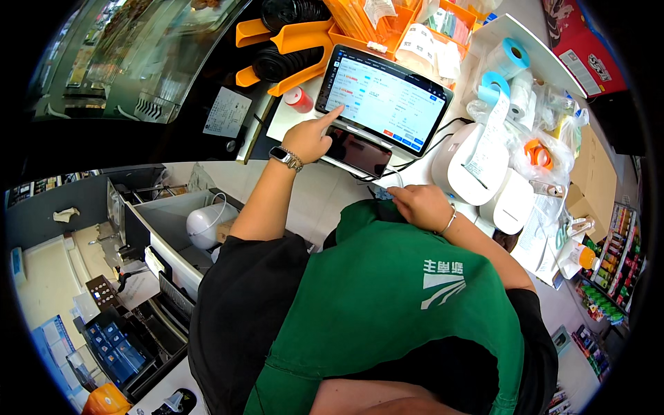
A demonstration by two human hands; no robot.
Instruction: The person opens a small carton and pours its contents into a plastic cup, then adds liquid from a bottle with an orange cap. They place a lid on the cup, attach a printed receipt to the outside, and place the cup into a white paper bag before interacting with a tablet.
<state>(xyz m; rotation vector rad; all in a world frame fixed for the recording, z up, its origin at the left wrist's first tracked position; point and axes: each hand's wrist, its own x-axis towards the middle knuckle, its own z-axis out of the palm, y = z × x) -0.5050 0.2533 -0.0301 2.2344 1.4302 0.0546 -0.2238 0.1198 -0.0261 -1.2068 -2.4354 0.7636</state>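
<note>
My left hand (306, 140), with a watch and bracelet on its wrist, points its index finger at the lower left of a lit tablet (386, 98). The fingertip is at the screen, and its other fingers are curled with nothing seen in them. Below the tablet lies a dark smartphone (359, 151), close to that hand. My right hand (421, 205), with a metal bangle, is bent near the counter's front edge, above my green apron (394, 290). Its palm is hidden; a small light blue thing shows beside the fingertip. A white cable runs down from the phone.
White label printers (469, 163) stand to the right, one with a printed paper strip. Behind are blue label rolls (514, 54) and plastic bags. Orange holders (306, 36) with black lids and a red cylindrical container (298, 98) are left of the tablet. A glass display case (140, 57) stands far left.
</note>
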